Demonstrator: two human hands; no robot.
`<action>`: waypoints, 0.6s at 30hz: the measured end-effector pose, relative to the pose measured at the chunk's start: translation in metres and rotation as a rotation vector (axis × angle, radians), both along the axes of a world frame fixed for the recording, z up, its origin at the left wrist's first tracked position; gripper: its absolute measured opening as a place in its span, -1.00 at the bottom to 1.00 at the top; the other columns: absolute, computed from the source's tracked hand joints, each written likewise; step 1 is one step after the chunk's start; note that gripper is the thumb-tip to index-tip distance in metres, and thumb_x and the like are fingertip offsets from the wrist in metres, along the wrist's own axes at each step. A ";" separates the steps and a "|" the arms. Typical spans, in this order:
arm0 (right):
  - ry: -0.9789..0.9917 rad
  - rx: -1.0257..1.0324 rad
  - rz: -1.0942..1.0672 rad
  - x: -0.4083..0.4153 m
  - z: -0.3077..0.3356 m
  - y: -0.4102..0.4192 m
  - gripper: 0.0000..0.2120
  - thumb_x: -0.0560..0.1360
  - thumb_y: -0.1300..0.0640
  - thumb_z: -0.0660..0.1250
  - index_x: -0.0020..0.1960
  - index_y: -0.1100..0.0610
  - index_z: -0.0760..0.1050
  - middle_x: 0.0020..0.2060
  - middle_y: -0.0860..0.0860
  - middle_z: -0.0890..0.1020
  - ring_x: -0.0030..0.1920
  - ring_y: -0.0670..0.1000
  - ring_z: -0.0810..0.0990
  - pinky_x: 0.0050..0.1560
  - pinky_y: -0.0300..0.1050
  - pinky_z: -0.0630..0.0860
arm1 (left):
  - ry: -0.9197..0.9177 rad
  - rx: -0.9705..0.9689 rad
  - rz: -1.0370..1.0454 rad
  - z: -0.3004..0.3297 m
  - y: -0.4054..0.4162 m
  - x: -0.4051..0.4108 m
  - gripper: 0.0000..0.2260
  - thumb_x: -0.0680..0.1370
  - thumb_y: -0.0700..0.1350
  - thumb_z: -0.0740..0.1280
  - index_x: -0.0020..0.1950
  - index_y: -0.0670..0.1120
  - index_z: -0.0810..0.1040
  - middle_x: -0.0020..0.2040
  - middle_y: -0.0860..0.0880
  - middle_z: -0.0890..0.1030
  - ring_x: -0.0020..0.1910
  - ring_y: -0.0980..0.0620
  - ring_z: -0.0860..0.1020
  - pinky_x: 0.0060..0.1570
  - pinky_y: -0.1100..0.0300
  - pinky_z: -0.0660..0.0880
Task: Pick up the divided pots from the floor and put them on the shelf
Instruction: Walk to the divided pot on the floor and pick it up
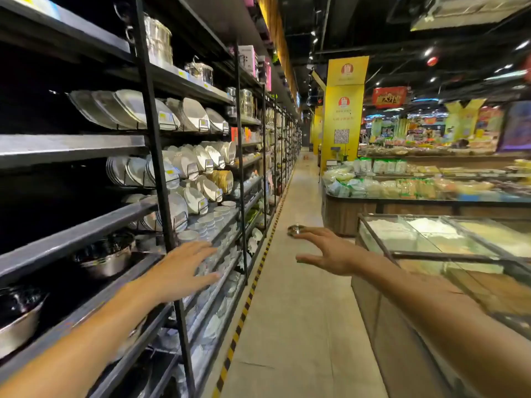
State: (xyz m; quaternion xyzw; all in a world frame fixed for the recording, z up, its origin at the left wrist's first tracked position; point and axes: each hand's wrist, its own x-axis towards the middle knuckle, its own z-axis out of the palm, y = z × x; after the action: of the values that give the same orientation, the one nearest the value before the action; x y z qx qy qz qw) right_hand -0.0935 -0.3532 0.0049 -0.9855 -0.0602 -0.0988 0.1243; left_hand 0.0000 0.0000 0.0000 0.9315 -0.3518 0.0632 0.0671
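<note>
While both arms reach forward down the aisle, neither hand holds anything. Left hand (184, 271): palm down, fingers (201, 249) spread wide and flat, in front of the black shelf rack (156, 156), roughly level with the shelves of small white bowls (207, 222); whether it touches the rack cannot be told, as the view is blurred. Right hand (327, 251): out over the floor (298, 311), fingers loosely spread, thumb hanging below, empty.

One shiny metal pot (295, 229) sits on the floor farther down the aisle, partly hidden behind the right fingertips in this view. It is too small and blurred to make out a divider. It lies near the base of a wooden produce stand (350, 214), well apart from the rack.

On the rack's lower left shelves: two steel pots with dark insides, one (106, 255) beside the left forearm, another (20, 314) at the frame edge. Above them, rows of steel trays (120, 109), white plates (186, 165) set on edge, and stacked lidded steel pots (158, 41) on the upper shelf.

A yellow-and-black hazard strip (247, 300) runs along the floor at the rack's foot. On the right, just beside the right forearm, a glass-topped bench (431, 248) with pale bulk goods in bins. A yellow pillar (343, 110) stands farther down the aisle.
</note>
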 end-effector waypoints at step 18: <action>0.241 0.113 -0.389 0.232 -0.167 -0.294 -0.31 0.57 -0.31 0.22 0.59 -0.02 0.24 0.57 0.01 0.29 0.56 0.06 0.23 0.52 -0.02 0.18 | 0.206 0.154 -0.120 -0.140 -0.283 0.315 -0.34 0.56 0.36 0.07 0.59 0.08 0.12 0.62 0.04 0.08 0.58 0.01 0.04 0.54 0.00 0.07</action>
State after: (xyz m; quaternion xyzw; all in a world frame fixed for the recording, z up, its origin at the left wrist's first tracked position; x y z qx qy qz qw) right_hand 0.1382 -0.6475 -0.1626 -0.9747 0.1517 -0.0056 0.1641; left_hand 0.3149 -0.2828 -0.1400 0.9127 -0.4021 -0.0639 0.0349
